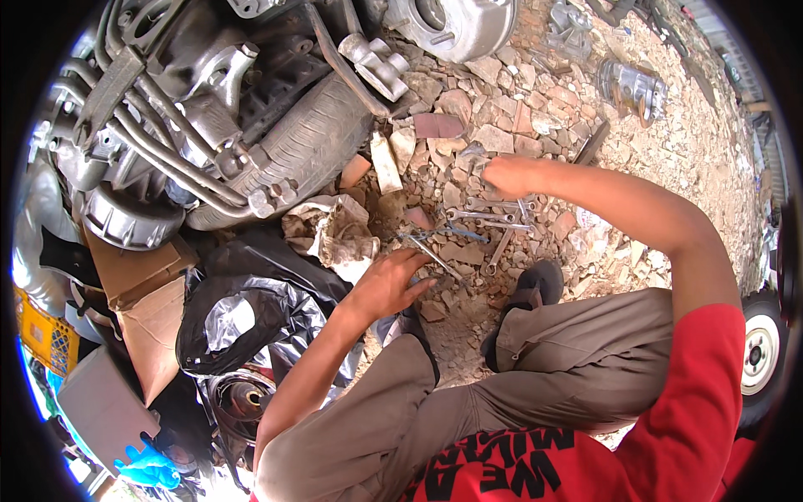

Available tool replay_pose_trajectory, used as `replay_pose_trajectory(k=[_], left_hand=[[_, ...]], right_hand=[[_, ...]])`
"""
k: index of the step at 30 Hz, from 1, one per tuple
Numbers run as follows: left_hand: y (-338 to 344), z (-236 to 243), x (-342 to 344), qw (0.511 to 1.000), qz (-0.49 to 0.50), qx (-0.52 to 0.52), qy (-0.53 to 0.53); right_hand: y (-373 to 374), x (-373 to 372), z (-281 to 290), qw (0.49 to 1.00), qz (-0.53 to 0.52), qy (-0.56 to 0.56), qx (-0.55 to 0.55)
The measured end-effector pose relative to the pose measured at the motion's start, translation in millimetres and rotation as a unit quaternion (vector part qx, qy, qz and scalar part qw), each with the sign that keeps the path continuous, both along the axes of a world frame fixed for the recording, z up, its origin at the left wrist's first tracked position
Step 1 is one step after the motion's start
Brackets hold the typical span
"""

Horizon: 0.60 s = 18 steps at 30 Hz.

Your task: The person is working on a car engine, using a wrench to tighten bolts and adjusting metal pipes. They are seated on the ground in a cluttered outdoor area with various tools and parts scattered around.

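Note:
My left hand [391,283] is low over the rubble with its fingers apart, just left of a thin steel rod-like tool [437,258] and a blue-grey tool [468,234]. My right hand [505,174] reaches further forward with fingers curled, at a small greyish item [473,153]; what its fingertips hold, if anything, is hidden. Below it lie several open-ended and ring spanners [481,216] on the broken stones. A crumpled dirty cloth [326,230] and a pale elongated piece [387,163] lie to the left of the tools.
An engine [209,67] with metal pipes and a worn tyre [297,151] fill the upper left. A black bag [251,268], cardboard [146,326] and yellow crate [46,335] lie left; a metal housing [452,21] and cylindrical part [627,88] beyond; a wheel [761,360] at right.

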State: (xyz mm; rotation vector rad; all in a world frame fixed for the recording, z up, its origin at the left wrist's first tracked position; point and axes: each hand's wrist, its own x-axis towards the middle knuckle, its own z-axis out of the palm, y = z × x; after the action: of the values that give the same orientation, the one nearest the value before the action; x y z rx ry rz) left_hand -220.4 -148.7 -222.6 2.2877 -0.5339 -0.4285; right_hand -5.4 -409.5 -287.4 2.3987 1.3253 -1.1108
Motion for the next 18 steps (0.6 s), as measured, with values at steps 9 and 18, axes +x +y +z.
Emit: replay_pose_trajectory(k=[9,18], left_hand=[[-10,0,0,1.0,-0.007,0.006,0.022],[-9,16,17,0.999,-0.013,0.009,0.045]], right_hand=[[-21,-62,-1,0.998,0.038,0.029,-0.04],[-61,-88,-6,0.991,-0.006,-0.057,0.12]])
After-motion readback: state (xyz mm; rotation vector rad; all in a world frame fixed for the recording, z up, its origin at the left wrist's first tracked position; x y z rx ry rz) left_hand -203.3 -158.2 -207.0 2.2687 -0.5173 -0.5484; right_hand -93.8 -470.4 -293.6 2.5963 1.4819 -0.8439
